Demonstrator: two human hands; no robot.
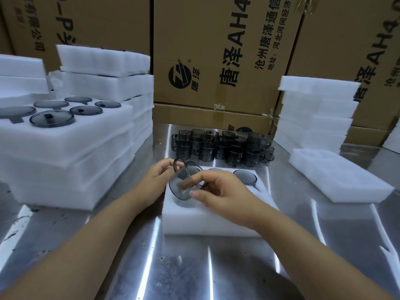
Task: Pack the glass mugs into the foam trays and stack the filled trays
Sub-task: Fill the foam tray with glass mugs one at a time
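Two hands share one mug (184,184), a small smoky-grey glass cup with a loop handle, tilted just above the near-left pocket of the foam tray (216,221) at the middle of the steel table (194,267). The left hand (161,173) pinches the handle loop at the mug's ten o'clock, while the right hand (220,192) curls thumb and fingers round the glass wall from three o'clock. This double hold seems meant to steer the handle into line with the pocket, so the slick glass drops in squarely rather than catching the soft rim. At least two seated mugs (245,176) fill pockets along the tray's far edge, at twelve to one o'clock, their round ends about level with the foam. Beyond them, at twelve o'clock, the loose mugs (220,146) stand piled in a tight cluster within easy reach. At nine to ten o'clock rises the stack of filled trays (65,152), its top layer showing dark glass discs set in white foam, close enough for a finished tray to go straight over. At two to three o'clock wait the empty trays (313,113), thick, white, matte and spongy. The table's surface is shiny and streaked, and printed cardboard boxes (216,50) wall the back.
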